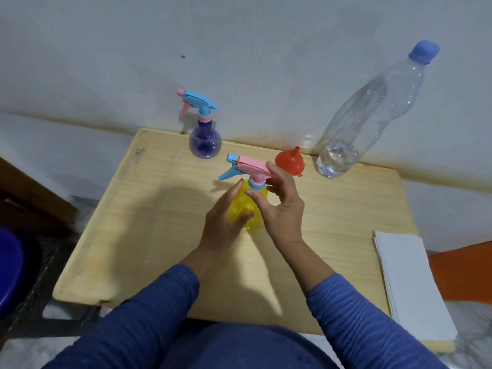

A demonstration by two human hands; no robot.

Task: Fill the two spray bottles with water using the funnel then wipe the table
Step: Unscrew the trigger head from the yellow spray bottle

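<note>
It looked like a plain room in a home: a small wooden table (165, 235) stood against a stained white wall (239, 49), with a blue tub (10, 270) on the floor at left and household bottles on the tabletop.

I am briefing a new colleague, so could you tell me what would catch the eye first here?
The yellow spray bottle at the table's centre, held by the left hand with the right hand at its pink trigger head. Behind it stand a red funnel and a tall clear water bottle, far right.
</note>
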